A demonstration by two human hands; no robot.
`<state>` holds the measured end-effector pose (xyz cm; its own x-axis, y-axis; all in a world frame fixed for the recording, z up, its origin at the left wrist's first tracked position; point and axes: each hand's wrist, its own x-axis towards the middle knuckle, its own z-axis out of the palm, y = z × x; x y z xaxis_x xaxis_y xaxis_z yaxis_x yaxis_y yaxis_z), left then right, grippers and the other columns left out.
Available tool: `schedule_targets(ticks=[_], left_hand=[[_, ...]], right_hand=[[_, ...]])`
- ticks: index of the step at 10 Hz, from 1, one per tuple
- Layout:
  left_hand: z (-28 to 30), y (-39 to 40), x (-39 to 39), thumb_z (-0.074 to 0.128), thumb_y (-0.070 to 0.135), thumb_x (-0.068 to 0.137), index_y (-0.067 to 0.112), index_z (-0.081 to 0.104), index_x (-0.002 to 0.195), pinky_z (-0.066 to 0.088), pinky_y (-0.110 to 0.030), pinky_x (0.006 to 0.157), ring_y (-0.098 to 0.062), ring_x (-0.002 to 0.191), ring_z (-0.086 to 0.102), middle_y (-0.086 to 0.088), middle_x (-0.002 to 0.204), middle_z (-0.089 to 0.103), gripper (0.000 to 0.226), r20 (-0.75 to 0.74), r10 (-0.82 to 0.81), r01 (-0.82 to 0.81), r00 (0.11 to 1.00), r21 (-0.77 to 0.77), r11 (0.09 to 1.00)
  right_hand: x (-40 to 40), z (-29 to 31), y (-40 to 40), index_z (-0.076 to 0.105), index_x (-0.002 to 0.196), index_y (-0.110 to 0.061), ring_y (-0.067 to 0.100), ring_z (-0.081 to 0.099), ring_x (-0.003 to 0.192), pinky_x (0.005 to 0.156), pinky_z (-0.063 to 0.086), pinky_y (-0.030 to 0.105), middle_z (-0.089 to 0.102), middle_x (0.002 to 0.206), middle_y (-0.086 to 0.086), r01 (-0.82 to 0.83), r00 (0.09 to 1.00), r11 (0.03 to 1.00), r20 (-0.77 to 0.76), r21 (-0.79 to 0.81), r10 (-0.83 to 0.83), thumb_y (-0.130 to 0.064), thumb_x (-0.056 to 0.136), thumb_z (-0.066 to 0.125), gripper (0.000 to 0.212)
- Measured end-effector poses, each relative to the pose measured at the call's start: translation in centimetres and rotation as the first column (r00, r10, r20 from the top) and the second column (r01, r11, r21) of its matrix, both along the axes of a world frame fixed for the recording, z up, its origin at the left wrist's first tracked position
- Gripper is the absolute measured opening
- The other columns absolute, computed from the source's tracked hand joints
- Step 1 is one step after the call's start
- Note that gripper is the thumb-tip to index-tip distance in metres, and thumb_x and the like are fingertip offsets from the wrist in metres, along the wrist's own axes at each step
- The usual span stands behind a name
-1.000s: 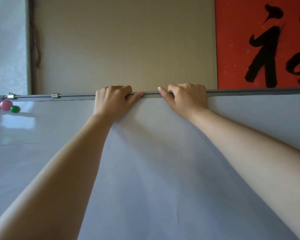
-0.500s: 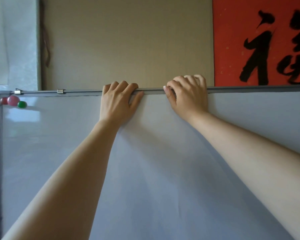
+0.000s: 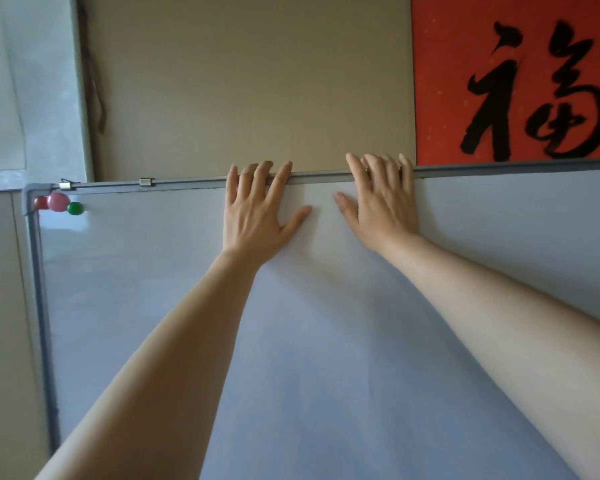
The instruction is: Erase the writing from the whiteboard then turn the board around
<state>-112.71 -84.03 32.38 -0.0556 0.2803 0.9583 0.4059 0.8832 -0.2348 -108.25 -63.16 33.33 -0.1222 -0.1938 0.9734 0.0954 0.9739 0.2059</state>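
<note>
Against the wide grey-framed whiteboard [image 3: 326, 341], wiped blank, my left hand [image 3: 257, 216] and right hand [image 3: 378, 206] lie flat with fingers spread, tips over its top rail. Above its right end hangs a red poster [image 3: 513, 77] brushed 福.

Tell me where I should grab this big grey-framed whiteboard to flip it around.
Probably the grey top rail of the grey-framed whiteboard, coming from the front with fingers hooked over it. The left hand and right hand lie flat and open just below that rail, fingertips reaching it. The board face is smooth, and only the thin raised rail offers a hold.
</note>
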Motion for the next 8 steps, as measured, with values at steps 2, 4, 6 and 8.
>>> schedule_targets(ticks=[2, 4, 6, 8], left_hand=[[-3.5, -0.4, 2.0, 0.028, 0.068, 0.092, 0.024, 0.034, 0.153, 0.015, -0.064, 0.113, -0.031, 0.149, 0.019, -0.012, 0.162, 0.020, 0.075, 0.169, 0.014, -0.008, 0.986, -0.033, 0.999], [-7.6, -1.6, 3.4, 0.019, 0.073, 0.087, 0.029, 0.031, 0.153, 0.011, -0.067, 0.113, -0.027, 0.150, 0.016, -0.005, 0.164, 0.016, 0.080, 0.280, 0.089, -0.062, 0.956, -0.104, 0.993], [-11.0, -2.2, 5.6, 0.025, 0.073, 0.086, 0.026, 0.040, 0.150, 0.011, -0.067, 0.114, -0.028, 0.148, 0.022, -0.006, 0.162, 0.024, 0.081, 0.198, 0.191, -0.141, 0.961, -0.241, 0.960], [-12.4, -1.6, 9.3, 0.022, 0.078, 0.084, 0.027, 0.034, 0.152, 0.006, -0.064, 0.114, -0.027, 0.149, 0.021, -0.006, 0.163, 0.019, 0.086, 0.258, 0.240, -0.167, 0.936, -0.273, 0.947]], right_hand=[[3.3, -2.0, -0.6, 0.009, 0.155, -0.016, 0.033, -0.001, 0.148, 0.116, -0.005, 0.052, 0.000, 0.161, 0.018, 0.052, 0.940, 0.998, 0.338, -0.030, -0.039, -0.061, 0.096, 0.031, 0.078], [6.2, -6.0, -1.4, -0.006, 0.154, -0.029, 0.029, -0.020, 0.146, 0.116, -0.001, 0.059, -0.028, 0.156, 0.010, 0.148, 0.829, 0.987, 0.552, -0.060, -0.090, -0.062, 0.096, 0.027, 0.074], [8.7, -11.5, -1.7, -0.006, 0.154, -0.031, 0.034, -0.022, 0.145, 0.112, 0.005, 0.064, -0.032, 0.154, 0.012, 0.201, 0.692, 0.978, 0.715, -0.055, -0.102, -0.063, 0.096, 0.027, 0.073], [12.0, -13.6, -1.7, -0.011, 0.152, -0.032, 0.033, -0.024, 0.144, 0.113, 0.002, 0.064, -0.034, 0.154, 0.012, 0.218, 0.610, 0.976, 0.782, -0.008, -0.130, -0.066, 0.096, 0.020, 0.073]])
